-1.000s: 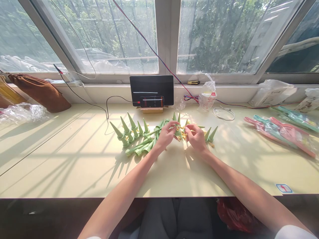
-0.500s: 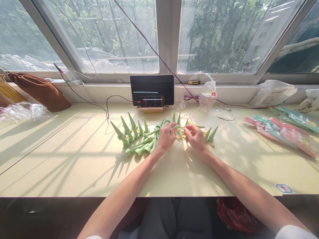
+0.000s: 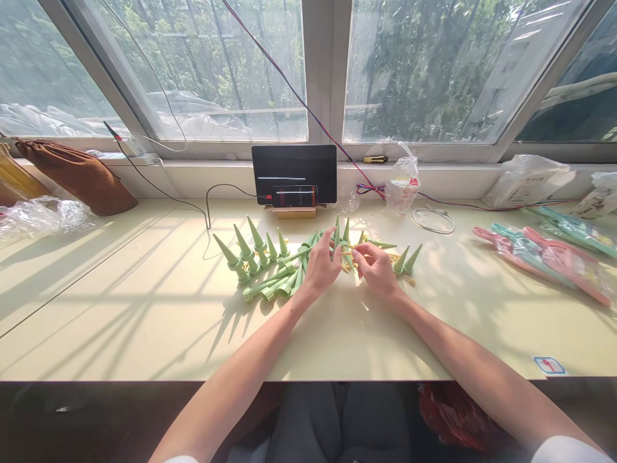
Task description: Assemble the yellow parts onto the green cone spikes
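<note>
My left hand (image 3: pixel 324 262) is curled above the middle of a pile of green plastic plant-watering spikes (image 3: pixel 274 283), its index finger raised. Whatever lies in its grip is hidden behind the fingers. Facing it, my right hand (image 3: pixel 378 269) pinches a small yellow stick-like piece (image 3: pixel 346 253), which points left toward my left thumb. Several green cone-shaped spikes (image 3: pixel 258 235) stand upright on the left, and two more green cones (image 3: pixel 411 258) stand beyond my right hand. Small yellow pieces (image 3: pixel 409 280) lie scattered around and under the hands.
At the back, a black tablet (image 3: pixel 294 161) leans behind a phone (image 3: pixel 295 196) on a stand. A bagged cup (image 3: pixel 402 190) and a coiled white cable (image 3: pixel 434 220) are right of them. Packaged pink and teal items (image 3: pixel 544 257) lie right; a brown pouch (image 3: pixel 80 177) lies left.
My right fingertips have shifted slightly left, closer to my left hand, with the yellow piece. The left index finger has lifted. The standing green spikes have stayed in place.
</note>
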`<action>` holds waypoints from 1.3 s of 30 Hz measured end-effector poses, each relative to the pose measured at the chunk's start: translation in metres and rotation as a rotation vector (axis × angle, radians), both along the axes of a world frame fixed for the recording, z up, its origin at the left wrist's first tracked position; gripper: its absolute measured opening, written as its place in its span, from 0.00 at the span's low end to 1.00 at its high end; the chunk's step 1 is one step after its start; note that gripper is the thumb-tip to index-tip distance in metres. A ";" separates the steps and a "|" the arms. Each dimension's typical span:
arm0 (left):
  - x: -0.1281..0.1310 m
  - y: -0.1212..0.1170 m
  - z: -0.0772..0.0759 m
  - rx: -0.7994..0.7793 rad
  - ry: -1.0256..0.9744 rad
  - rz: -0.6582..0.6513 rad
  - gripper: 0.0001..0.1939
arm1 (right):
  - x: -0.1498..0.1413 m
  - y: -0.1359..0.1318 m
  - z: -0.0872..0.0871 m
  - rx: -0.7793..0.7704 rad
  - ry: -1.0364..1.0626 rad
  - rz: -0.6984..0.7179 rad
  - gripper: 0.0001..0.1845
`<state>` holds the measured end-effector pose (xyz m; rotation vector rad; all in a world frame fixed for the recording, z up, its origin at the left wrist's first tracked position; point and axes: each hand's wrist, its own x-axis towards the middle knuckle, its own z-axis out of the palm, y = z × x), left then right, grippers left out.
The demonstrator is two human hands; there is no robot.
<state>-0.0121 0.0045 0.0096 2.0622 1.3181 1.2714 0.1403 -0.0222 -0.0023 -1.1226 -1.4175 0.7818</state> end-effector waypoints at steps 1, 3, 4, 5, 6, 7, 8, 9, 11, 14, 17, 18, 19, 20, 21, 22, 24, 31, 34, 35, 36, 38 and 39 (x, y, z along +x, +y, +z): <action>0.001 0.000 0.000 -0.018 -0.015 0.004 0.22 | 0.000 0.000 0.000 0.006 -0.006 0.002 0.16; 0.001 0.000 0.001 -0.068 -0.050 0.002 0.21 | 0.001 0.000 -0.001 0.016 -0.016 0.012 0.16; 0.002 0.001 0.001 -0.099 -0.070 -0.003 0.19 | 0.001 0.000 -0.001 0.017 -0.020 0.021 0.16; 0.002 0.001 0.002 -0.134 -0.091 -0.010 0.17 | 0.001 0.000 -0.001 0.014 -0.023 0.030 0.16; 0.002 0.001 0.002 -0.170 -0.115 -0.019 0.16 | 0.001 0.001 -0.002 0.009 -0.026 0.038 0.16; 0.002 0.002 0.003 -0.205 -0.143 -0.028 0.15 | 0.002 0.001 -0.002 0.004 -0.029 0.044 0.16; 0.001 0.002 0.003 -0.239 -0.172 -0.038 0.15 | 0.002 0.001 -0.002 0.001 -0.033 0.048 0.16; 0.001 0.002 0.003 -0.272 -0.202 -0.050 0.15 | 0.002 0.001 -0.002 0.000 -0.035 0.049 0.16; 0.001 0.002 0.004 -0.326 -0.260 -0.072 0.16 | 0.002 0.001 -0.002 0.002 -0.038 0.052 0.16; 0.001 0.001 0.006 -0.385 -0.327 -0.093 0.16 | 0.002 0.001 -0.003 0.008 -0.040 0.054 0.15; 0.002 0.000 0.008 -0.416 -0.373 -0.098 0.16 | 0.002 0.002 -0.003 0.010 -0.034 0.053 0.15; 0.002 0.000 0.008 -0.422 -0.383 -0.100 0.16 | 0.002 0.002 -0.004 0.012 -0.031 0.053 0.15; 0.002 0.000 0.009 -0.428 -0.389 -0.102 0.16 | 0.002 0.002 -0.004 0.014 -0.030 0.053 0.15; 0.002 0.000 0.009 -0.435 -0.390 -0.105 0.16 | 0.002 0.003 -0.004 0.016 -0.029 0.052 0.14; 0.002 0.000 0.009 -0.442 -0.387 -0.108 0.16 | 0.002 0.003 -0.004 0.017 -0.028 0.050 0.14; 0.002 0.000 0.009 -0.449 -0.379 -0.112 0.16 | 0.002 0.003 -0.004 0.018 -0.027 0.048 0.14; 0.002 0.000 0.010 -0.459 -0.363 -0.120 0.15 | 0.001 0.002 -0.003 0.018 -0.029 0.045 0.14; 0.002 -0.001 0.011 -0.471 -0.369 -0.150 0.11 | 0.001 0.002 -0.003 0.026 -0.050 0.054 0.14; 0.002 0.002 0.007 -0.452 -0.390 -0.190 0.11 | 0.002 0.002 -0.004 0.025 -0.047 0.060 0.13; 0.002 0.003 0.005 -0.448 -0.400 -0.204 0.11 | 0.002 0.002 -0.004 0.026 -0.048 0.061 0.13; 0.002 0.004 0.004 -0.449 -0.403 -0.227 0.12 | 0.002 0.002 -0.004 0.027 -0.049 0.060 0.13; 0.002 0.005 0.001 -0.442 -0.413 -0.261 0.13 | 0.002 0.003 -0.004 0.027 -0.049 0.058 0.13; 0.002 0.005 0.000 -0.437 -0.417 -0.273 0.13 | 0.002 0.003 -0.004 0.026 -0.047 0.057 0.13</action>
